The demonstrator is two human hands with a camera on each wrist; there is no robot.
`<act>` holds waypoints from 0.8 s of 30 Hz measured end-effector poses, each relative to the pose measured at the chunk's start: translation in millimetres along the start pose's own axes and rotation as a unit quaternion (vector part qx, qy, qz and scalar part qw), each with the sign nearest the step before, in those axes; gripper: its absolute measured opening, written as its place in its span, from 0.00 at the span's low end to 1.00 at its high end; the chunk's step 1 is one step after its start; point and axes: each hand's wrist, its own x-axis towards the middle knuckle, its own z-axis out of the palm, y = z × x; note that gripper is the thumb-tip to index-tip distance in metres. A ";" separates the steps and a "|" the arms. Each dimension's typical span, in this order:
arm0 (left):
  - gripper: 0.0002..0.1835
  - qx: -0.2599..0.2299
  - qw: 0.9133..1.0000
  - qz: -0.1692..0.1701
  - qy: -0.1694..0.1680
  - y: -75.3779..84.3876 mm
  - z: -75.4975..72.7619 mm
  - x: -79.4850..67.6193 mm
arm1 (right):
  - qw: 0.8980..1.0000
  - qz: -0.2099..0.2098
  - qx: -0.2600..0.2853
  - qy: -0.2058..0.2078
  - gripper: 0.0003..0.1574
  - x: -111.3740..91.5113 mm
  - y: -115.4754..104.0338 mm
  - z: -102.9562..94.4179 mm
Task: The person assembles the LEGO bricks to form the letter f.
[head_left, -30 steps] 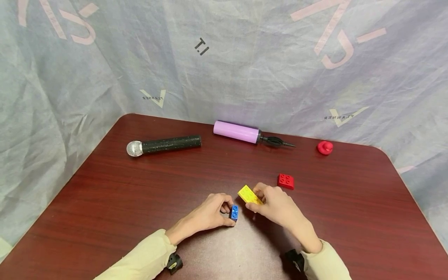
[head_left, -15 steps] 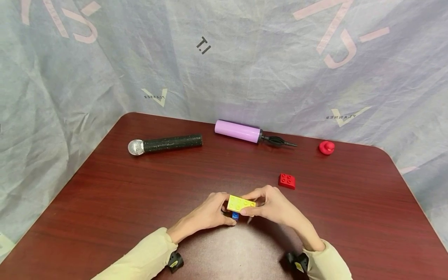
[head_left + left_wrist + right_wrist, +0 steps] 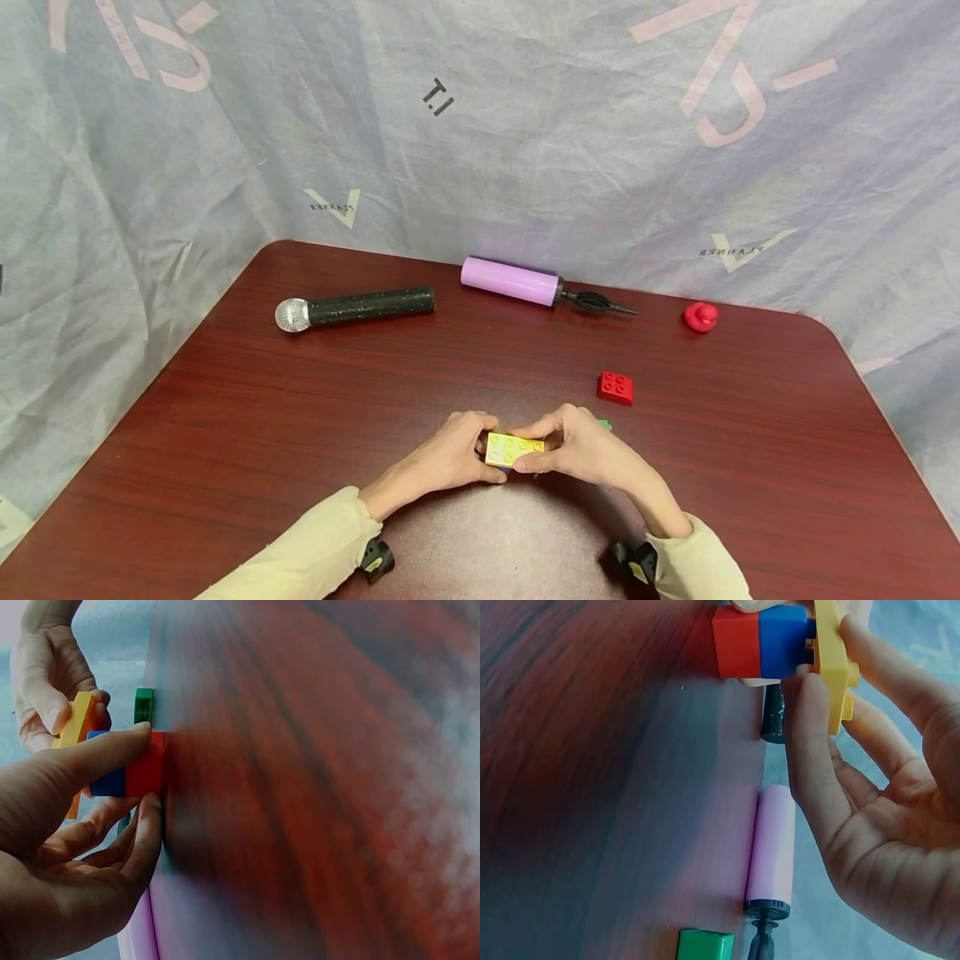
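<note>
My left hand (image 3: 442, 454) grips a short stack standing on the table: a red toy brick (image 3: 736, 643) at the bottom with a blue brick (image 3: 782, 643) on it. Between thumb and fingers, my right hand (image 3: 588, 442) pinches a yellow studded brick (image 3: 502, 450) over the blue one. In the right wrist view, blue studs show in a narrow gap under the yellow brick (image 3: 831, 667), which overhangs the stack toward the right hand. From the head view the yellow brick hides most of the stack.
A second red brick (image 3: 615, 388) and a green brick (image 3: 705, 945) lie beyond the right hand, the green mostly hidden in the head view. Farther back are a microphone (image 3: 360, 308), a purple hand pump (image 3: 510, 281) and a red rubber duck (image 3: 701, 317). Fabric hangs behind the table (image 3: 225, 400).
My right hand has brought the yellow brick leftward over the blue brick, turned it level, and lowered it. The left hand has stayed at the stack. A green brick now shows behind the right hand.
</note>
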 end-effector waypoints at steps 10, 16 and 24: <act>0.15 0.003 1.000 0.000 0.000 0.3 -0.1 0.4 | 1.000 0.008 -0.004 -0.003 0.23 1.4 -4.0 2.7; 0.15 0.000 1.000 -0.002 0.000 0.6 0.1 0.5 | 1.000 0.027 -0.002 -0.009 0.22 3.3 -6.6 2.6; 0.15 0.004 1.000 0.003 0.004 0.0 -0.1 0.2 | 0.998 0.058 0.021 -0.016 0.20 6.5 -10.1 2.0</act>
